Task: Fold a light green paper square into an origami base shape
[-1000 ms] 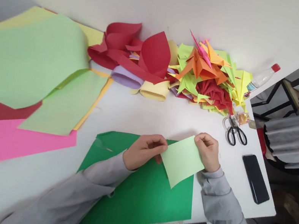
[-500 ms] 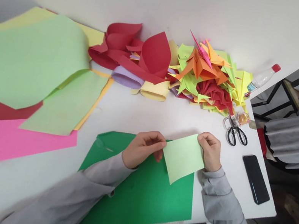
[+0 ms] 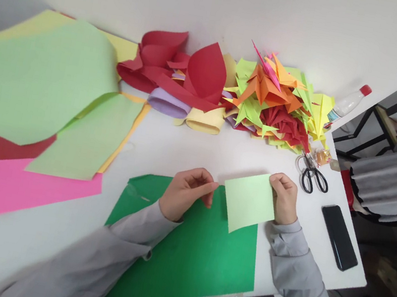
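Note:
My right hand (image 3: 284,198) pinches the right edge of a small light green paper square (image 3: 249,201) and holds it a little above the table. My left hand (image 3: 186,192) hovers just left of the square, fingers curled together in a loose pinch, apart from the paper by a small gap. Under both hands lies a dark green sheet (image 3: 183,253) on the white table (image 3: 190,152).
Large sheets in light green (image 3: 36,84), pink (image 3: 3,186) and dark red lie at the left. A heap of folded paper figures (image 3: 275,105) and red curled paper (image 3: 181,71) lines the wall. Scissors (image 3: 312,174), a black phone (image 3: 339,236) and a bottle (image 3: 348,103) sit at the right edge.
My left hand has let go of the light green square. The right hand has turned the square more upright and drawn it slightly up and to the right.

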{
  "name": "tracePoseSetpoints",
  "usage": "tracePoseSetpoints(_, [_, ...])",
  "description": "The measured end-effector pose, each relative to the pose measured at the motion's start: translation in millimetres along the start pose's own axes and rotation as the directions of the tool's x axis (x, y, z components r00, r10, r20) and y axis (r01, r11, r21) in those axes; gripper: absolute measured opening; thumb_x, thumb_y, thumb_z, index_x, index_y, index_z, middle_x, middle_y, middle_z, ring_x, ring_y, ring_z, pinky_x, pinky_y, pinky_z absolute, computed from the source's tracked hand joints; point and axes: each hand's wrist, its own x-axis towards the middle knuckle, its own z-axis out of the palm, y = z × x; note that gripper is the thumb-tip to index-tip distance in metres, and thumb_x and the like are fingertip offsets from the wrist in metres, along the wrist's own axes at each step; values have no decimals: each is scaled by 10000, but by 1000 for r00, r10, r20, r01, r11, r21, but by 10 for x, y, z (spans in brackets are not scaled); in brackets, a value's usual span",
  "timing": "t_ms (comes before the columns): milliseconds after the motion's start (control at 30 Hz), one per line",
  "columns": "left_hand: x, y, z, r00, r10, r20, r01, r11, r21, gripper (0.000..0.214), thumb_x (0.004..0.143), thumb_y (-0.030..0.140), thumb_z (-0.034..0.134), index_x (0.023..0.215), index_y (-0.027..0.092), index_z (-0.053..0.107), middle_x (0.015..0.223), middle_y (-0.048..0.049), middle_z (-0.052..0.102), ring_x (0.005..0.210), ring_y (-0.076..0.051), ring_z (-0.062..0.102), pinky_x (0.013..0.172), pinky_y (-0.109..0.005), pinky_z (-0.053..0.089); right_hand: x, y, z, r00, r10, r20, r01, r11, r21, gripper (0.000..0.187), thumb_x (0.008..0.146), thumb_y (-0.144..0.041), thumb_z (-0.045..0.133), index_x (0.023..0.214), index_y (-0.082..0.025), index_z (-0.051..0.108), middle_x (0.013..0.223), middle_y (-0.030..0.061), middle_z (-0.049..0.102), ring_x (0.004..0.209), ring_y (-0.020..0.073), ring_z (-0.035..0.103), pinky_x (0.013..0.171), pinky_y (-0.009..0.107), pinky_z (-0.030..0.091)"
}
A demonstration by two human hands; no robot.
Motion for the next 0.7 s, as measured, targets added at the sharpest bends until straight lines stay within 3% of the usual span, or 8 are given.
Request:
tracePoseSetpoints(67, [4, 6, 6, 1000, 28, -12, -27, 999, 26, 289, 702, 379, 720, 637, 160, 543, 463, 36, 563, 409, -105, 528, 443, -229, 454, -28, 29, 20, 995, 33, 98, -33, 999, 6, 230, 667, -373, 688, 659, -178, 566, 543, -45, 515, 474, 87, 417, 466, 219, 332])
tracePoseSetpoints(133, [-2, 18, 22, 999, 30, 43, -33, 997, 64, 270, 699, 374, 718, 670, 155, 563, 514, 35, 570, 455, -100, 529, 473, -222, 447, -87, 54, 63, 963, 64, 262, -61, 998, -19, 249, 677, -391, 702, 666, -171, 585, 562, -38, 537, 486, 84, 433, 474, 215, 341])
tracePoseSetpoints(200, [-22, 28, 47, 982, -7, 190, -13, 995, 103, 262, 696, 373, 714, 716, 148, 583, 566, 32, 568, 497, -96, 518, 491, -216, 430, -160, 67, 119, 883, 110, 456, -85, 994, -75, 275, 692, -413, 706, 668, -161, 600, 563, -38, 536, 483, 75, 425, 474, 209, 338])
tracePoseSetpoints(267, [-51, 25, 77, 937, -49, 347, -4, 989, 148, 262, 711, 379, 692, 710, 145, 575, 568, 43, 519, 498, -83, 463, 479, -205, 382, -226, 70, 171, 795, 142, 590, -86, 989, -122, 299, 708, -436, 698, 682, -153, 605, 548, -46, 510, 472, 66, 396, 462, 204, 319])
tracePoseSetpoints(333, [-79, 7, 101, 904, -48, 424, -39, 980, 193, 291, 746, 389, 649, 636, 149, 529, 534, 63, 415, 478, -65, 364, 452, -196, 294, -268, 72, 207, 760, 128, 638, -42, 988, -149, 307, 732, -443, 682, 692, -148, 604, 549, -51, 485, 481, 61, 375, 463, 202, 300])
tracePoseSetpoints(433, [-98, -30, 115, 898, -19, 440, -101, 964, 246, 352, 794, 401, 583, 570, 160, 459, 524, 71, 303, 483, -67, 270, 449, -215, 216, -283, 82, 227, 755, 91, 649, 33, 984, -177, 308, 761, -444, 657, 702, -147, 603, 564, -49, 465, 503, 63, 362, 469, 205, 286])
tracePoseSetpoints(700, [-94, -41, 114, 913, -10, 408, -116, 953, 281, 337, 787, 412, 569, 581, 162, 478, 521, 67, 317, 485, -72, 281, 452, -210, 230, -258, 108, 219, 743, 80, 664, 101, 968, -229, 340, 790, -483, 615, 717, -152, 590, 569, -47, 451, 504, 65, 351, 458, 205, 285])
